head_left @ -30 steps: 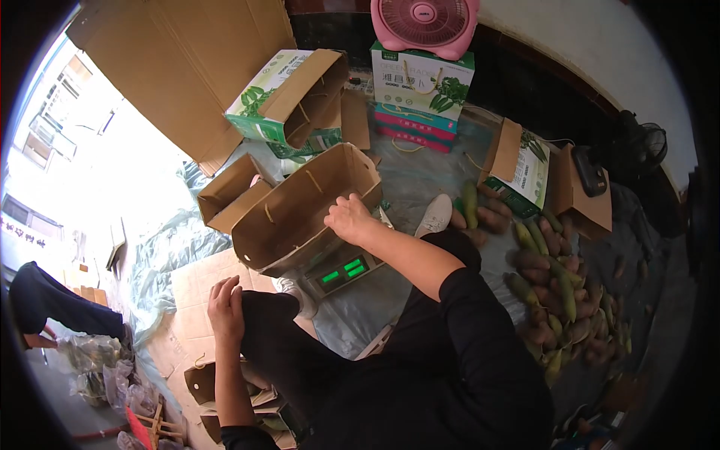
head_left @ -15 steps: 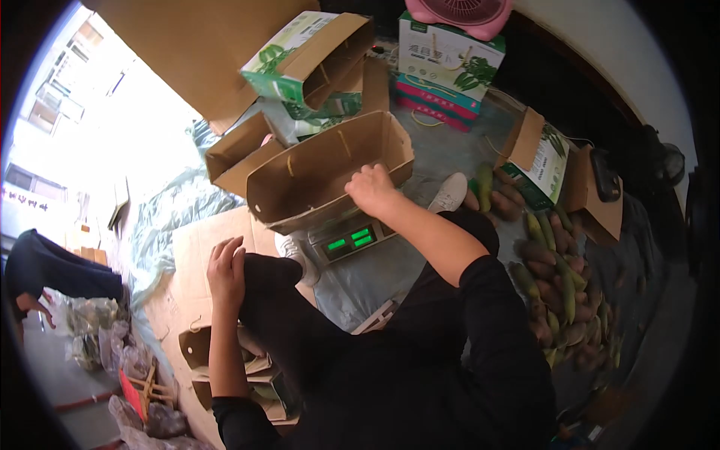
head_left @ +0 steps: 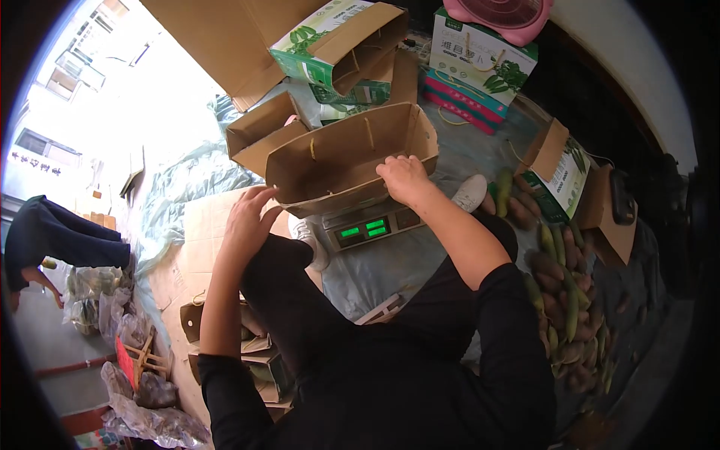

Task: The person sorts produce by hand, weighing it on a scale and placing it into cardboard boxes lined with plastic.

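An open cardboard box (head_left: 352,161) with yellow cord handles rests on a digital scale (head_left: 367,229) with lit green displays. My right hand (head_left: 405,180) has its fingers curled over the near rim of the box, toward its right end. Beside the near left corner, my left hand (head_left: 249,223) is open, thumb apart from the fingers and fingertips right at the corner. My two shoes show on either side of the scale, a white one (head_left: 469,193) at the right.
Green and reddish radishes (head_left: 562,292) lie heaped at the right. Printed cartons (head_left: 480,56) stand at the back, one topped by a pink fan (head_left: 502,15). Another open carton (head_left: 551,169) is at the right. On the left, a person (head_left: 60,236) bends over plastic bags (head_left: 90,281).
My left hand has moved up from beside my knee to the box's left corner, its fingers spreading. My right hand stays on the near rim. The whole view has shifted slightly.
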`<state>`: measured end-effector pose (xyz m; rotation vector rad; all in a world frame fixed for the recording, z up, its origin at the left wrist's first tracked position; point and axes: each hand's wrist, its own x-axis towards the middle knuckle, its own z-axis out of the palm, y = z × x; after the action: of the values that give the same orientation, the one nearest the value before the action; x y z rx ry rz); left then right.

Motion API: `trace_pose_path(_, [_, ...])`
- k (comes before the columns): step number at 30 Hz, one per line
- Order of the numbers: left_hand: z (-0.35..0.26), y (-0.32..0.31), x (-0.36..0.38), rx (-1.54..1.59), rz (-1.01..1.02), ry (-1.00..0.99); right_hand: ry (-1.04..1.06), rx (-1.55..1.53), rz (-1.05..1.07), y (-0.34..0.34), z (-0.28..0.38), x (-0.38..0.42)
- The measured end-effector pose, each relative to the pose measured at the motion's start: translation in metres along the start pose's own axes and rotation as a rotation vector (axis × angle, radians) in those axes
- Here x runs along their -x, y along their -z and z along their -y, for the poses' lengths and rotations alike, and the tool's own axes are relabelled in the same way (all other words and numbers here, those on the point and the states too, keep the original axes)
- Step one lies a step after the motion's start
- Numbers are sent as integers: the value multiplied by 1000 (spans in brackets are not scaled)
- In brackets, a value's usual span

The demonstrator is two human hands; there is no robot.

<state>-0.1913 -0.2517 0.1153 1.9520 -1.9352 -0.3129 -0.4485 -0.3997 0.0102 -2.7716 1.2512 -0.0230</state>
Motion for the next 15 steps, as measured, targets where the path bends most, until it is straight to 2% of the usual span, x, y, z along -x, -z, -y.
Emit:
trace_pose_path(3, [13, -25, -36, 86, 137, 0, 20, -30, 27, -2, -1, 1])
trace_pose_path(6, [36, -65, -75, 81, 146, -49, 43, -17, 55, -1, 0, 2])
trace_pose_path(8, [42, -85, -97, 25, 221, 45, 41, -8, 61, -1, 1, 2])
trace_pose_path(9, [48, -97, -104, 24, 215, 31, 37, 0, 67, -1, 1, 1])
trace_pose_path(11, [52, -118, -122, -60, 206, 149, 46, -5, 40, -8, -1, -1])
trace_pose_path(12, [49, -122, -129, -55, 200, 126, 51, -22, 32, -9, -2, 0])
trace_pose_path(14, [47, -130, -137, -23, 184, 235, 42, -44, 54, -9, -3, 1])
trace_pose_path(15, [46, -134, -139, -13, 115, 259, 39, -60, 56, -10, -3, 2])
